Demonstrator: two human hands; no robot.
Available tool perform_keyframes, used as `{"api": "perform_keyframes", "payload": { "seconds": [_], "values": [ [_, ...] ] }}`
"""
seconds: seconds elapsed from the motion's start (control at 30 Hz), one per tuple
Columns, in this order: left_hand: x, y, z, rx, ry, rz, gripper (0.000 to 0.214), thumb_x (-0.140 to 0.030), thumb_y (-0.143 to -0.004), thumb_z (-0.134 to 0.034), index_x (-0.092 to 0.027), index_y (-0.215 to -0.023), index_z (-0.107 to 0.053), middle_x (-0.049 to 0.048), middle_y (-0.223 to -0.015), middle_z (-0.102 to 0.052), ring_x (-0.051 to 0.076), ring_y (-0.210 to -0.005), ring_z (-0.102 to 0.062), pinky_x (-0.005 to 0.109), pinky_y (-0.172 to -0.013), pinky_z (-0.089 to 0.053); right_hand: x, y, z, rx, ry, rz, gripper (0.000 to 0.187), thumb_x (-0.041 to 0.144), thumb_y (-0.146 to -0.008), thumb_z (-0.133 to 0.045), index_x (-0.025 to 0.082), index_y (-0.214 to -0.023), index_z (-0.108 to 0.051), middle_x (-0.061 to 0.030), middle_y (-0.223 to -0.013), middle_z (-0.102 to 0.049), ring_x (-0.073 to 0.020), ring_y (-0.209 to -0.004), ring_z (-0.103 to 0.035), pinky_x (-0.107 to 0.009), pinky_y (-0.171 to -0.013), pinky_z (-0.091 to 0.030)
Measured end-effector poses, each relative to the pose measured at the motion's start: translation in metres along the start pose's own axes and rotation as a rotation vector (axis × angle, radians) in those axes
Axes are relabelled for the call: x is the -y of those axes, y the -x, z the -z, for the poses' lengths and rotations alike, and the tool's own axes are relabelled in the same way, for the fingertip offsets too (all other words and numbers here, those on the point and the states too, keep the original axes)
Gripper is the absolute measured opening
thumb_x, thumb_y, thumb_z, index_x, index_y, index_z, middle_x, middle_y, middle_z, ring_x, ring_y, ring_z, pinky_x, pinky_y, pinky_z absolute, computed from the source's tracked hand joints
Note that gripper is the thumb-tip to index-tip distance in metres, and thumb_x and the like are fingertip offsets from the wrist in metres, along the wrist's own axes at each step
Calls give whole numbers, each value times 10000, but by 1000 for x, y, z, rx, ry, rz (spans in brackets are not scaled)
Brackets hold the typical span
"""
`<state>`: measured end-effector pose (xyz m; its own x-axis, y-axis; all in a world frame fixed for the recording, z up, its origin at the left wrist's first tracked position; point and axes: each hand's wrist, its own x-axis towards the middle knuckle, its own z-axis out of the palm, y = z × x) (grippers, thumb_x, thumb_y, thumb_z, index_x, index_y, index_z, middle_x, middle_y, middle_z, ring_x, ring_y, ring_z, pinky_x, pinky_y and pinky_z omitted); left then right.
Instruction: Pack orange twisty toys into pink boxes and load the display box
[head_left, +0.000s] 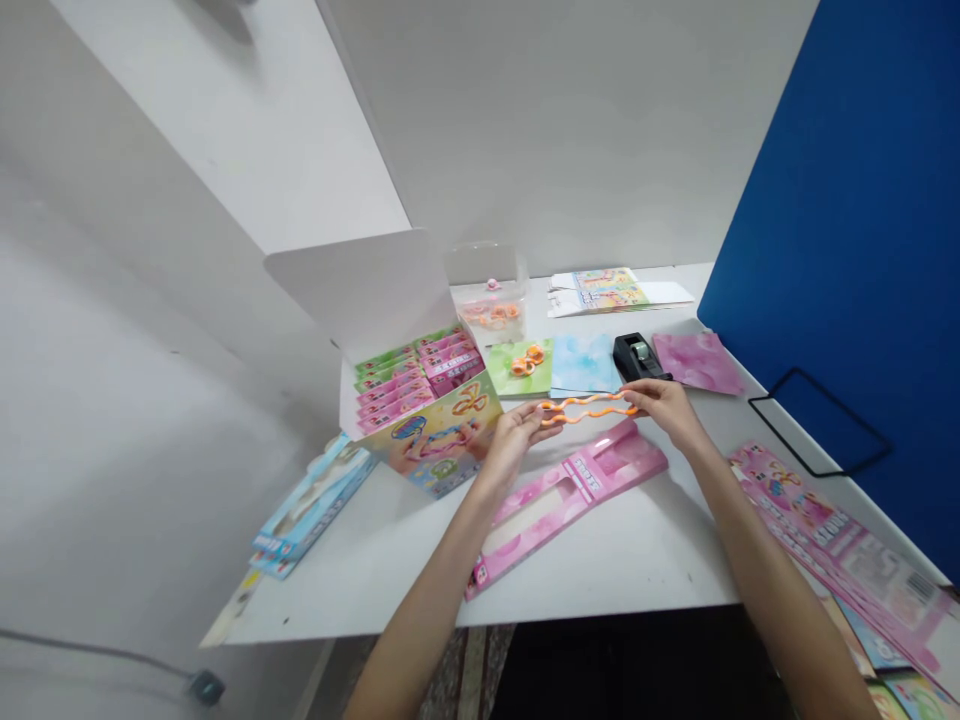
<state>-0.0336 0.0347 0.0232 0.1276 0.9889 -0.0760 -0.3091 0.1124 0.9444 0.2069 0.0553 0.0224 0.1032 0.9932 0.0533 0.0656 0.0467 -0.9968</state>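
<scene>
Together, both hands [517, 430] [664, 402] hold slim, wavy orange strands [602, 412].

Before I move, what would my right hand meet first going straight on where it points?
Likely the flat pale blue card; your right hand may pass above it, since depth is unclear.
</scene>
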Motion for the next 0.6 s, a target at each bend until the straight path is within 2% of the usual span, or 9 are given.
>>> {"api": "perform_keyframes", "payload": {
  "seconds": [0.2, 0.37, 0.5, 0.6],
  "values": [
    [0, -1, 3, -16, -9, 4, 100, -204, -811, -673, -117, -850, -643, 81, -857, -723, 211, -803, -731, 445, -942, -547, -4, -2, 1, 88, 54, 20, 299, 440, -620, -739, 175, -754, -706, 1, -604, -602, -133, -514, -539, -266, -482, -476],
    [0, -2, 7, 29, -70, -50, 225, -290, -807, -692, -127, -958, -658, 94, -968, -723, 203, -828, -725, 421, -917, -563, -2, 1, 10, 273, -36, -16, 426, 482, -692, -713, 170, -981, -739, 25, -647, -568, -88, -476, -489, -266, -515, -453],
    [0, -2, 9, 26, -88, -67, 264, -324, -796, -701, -136, -977, -664, 89, -971, -723, 195, -817, -723, 404, -895, -576, 3, 5, 12, 360, 98, 24, 499, 417, -651, -781, 178, -1082, -708, 23, -711, -580, -98, -537, -517, -258, -541, -454],
    [2, -3, 10, 31, -104, -80, 334, -338, -797, -703, -150, -1068, -653, 69, -914, -721, 190, -815, -724, 393, -883, -582, 2, 5, 11, 348, 257, 114, 469, 398, -645, -776, 187, -1058, -705, 1, -782, -578, -120, -575, -528, -252, -505, -444]
  ]
}}
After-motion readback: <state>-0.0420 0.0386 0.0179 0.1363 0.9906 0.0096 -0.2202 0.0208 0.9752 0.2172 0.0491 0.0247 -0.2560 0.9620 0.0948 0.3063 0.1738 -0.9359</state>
